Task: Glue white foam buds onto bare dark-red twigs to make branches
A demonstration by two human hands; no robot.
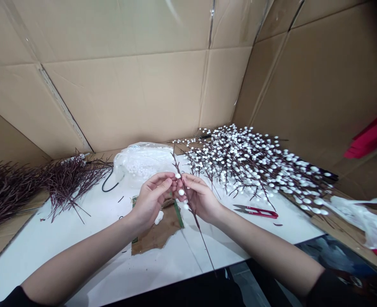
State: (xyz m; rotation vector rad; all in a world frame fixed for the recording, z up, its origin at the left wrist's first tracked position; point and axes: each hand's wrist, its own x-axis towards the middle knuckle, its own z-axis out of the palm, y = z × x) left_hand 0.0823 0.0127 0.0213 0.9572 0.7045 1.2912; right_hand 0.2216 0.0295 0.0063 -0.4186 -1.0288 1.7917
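Observation:
Over the middle of the white table (63,238), both my hands work on one thin dark twig (197,221) that carries a few white buds. My right hand (199,196) grips the twig's stem, fingers closed round it. My left hand (152,196) pinches a small white bud (178,175) against the twig near its top. Below my hands lies a brown cardboard scrap (158,232) with a green edge.
A heap of finished twigs with white buds (255,166) lies right. Bare dark twigs (47,181) pile at the left. A clear bag of white buds (142,160) sits behind my hands. Red-handled snips (257,210) lie right of my wrist. Cardboard walls (127,85) surround the table.

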